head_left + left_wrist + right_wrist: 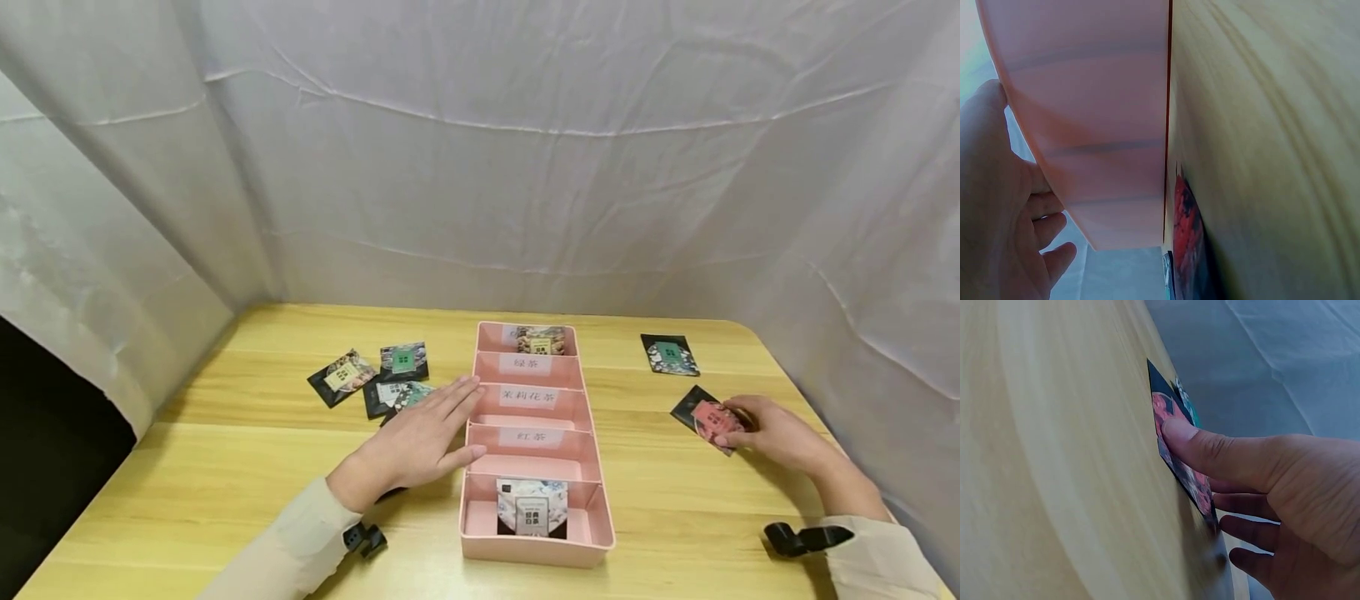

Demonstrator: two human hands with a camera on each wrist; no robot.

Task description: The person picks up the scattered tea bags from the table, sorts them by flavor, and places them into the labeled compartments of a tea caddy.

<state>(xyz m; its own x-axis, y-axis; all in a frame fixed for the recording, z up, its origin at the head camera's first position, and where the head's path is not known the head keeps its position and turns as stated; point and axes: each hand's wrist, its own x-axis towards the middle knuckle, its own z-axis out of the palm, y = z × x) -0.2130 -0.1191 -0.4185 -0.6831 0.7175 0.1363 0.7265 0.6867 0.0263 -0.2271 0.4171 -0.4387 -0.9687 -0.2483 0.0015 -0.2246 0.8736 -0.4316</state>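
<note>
My right hand (pixel 780 435) pinches a black tea sachet (pixel 703 410) with a red label at the right of the table. In the right wrist view, the thumb lies across the sachet's printed face and the other fingers are behind its edge. My left hand (pixel 420 437) rests against the left rim of a pink divided box (pixel 536 553), its fingers extended. White labels with Chinese writing mark the box's compartments. A pale sachet (pixel 531 504) stands in the nearest compartment, and a yellow-labelled one (pixel 542 339) is in the farthest.
Left of the box lie a yellow-labelled sachet (pixel 343 377), a green-labelled sachet (pixel 405 361) and others partly covered by the left hand. Another green-labelled sachet (pixel 670 355) lies at the back right. White cloth (pixel 525 183) hangs behind the wooden table (pixel 247 450).
</note>
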